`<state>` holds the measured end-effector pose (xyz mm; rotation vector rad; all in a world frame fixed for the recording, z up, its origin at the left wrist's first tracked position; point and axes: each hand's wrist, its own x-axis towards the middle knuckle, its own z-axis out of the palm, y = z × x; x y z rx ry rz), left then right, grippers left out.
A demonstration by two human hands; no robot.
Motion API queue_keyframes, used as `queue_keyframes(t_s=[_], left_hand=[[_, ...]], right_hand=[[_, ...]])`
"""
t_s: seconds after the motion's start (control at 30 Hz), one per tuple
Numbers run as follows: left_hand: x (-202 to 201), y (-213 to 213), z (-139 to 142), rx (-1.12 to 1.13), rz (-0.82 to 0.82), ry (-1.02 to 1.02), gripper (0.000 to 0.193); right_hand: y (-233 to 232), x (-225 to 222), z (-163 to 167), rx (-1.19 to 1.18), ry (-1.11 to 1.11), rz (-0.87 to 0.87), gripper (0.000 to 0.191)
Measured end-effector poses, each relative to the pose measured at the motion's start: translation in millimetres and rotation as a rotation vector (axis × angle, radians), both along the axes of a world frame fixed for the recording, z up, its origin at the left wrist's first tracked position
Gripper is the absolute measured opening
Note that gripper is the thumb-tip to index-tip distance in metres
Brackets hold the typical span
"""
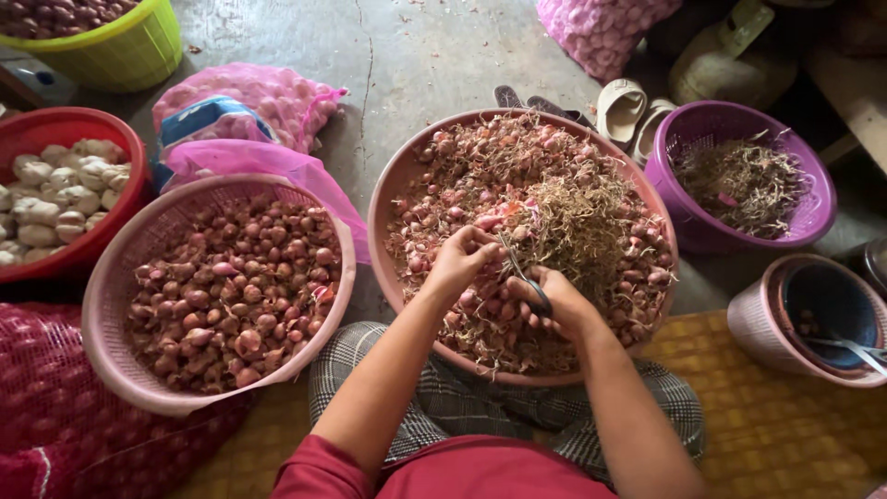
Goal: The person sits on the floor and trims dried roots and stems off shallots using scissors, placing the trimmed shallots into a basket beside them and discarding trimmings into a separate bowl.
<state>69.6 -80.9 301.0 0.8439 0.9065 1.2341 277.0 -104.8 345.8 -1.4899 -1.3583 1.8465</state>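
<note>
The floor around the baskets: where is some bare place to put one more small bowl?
Bare concrete floor lies between the green basket, the pink mesh sack and the far sack. The woven mat beside the right knee is also free. Between the large tray and pink basket it is crowded.

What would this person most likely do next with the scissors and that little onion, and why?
Probably snip the dry roots off the shallot pinched in the left hand. The right hand holds the scissors right beside it, over the big basin of untrimmed ones, while cleaner bulbs fill the pink basket.
</note>
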Motion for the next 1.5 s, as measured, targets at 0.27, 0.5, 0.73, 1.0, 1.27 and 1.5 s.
queue_keyframes(t_s=[0.27, 0.5, 0.73, 1.0, 1.27, 1.5], left_hand=[[-20.3, -17.4, -7.4, -0.095, 0.04, -0.377, 0.014], [-17.9, -53.3, -6.3, 0.535, 0.222, 1.028, 0.026], [-22.9, -49.4, -14.6, 0.161, 0.058, 0.527, 0.018], [-13.2, -67.9, -40.5, -0.014, -0.047, 0.15, 0.017], [-7.9, -61.6, -43.7, -0.123, -0.042, -0.068, 0.012], [-6.7, -59.3, -35.1, 0.122, 0.133, 0.346, 0.019]], right_hand=[[-8.7, 20.0, -26.2, 0.12, 0.067, -0.051, 0.04], [-35.6, 43.8, -32.5, 0.09, 0.024, 0.161, 0.042], [-53.8, 38.0, -20.0, 0.002, 0.017, 0.222, 0.042], [-58.5, -2.4, -13.7, 0.111, 0.016, 0.102, 0.035], [-63.2, 16.4, -26.2, 0.102, 0.1, -0.019, 0.039], [-48.2, 42.0, -38.8, 0.265, 0.069, 0.041, 0.045]])
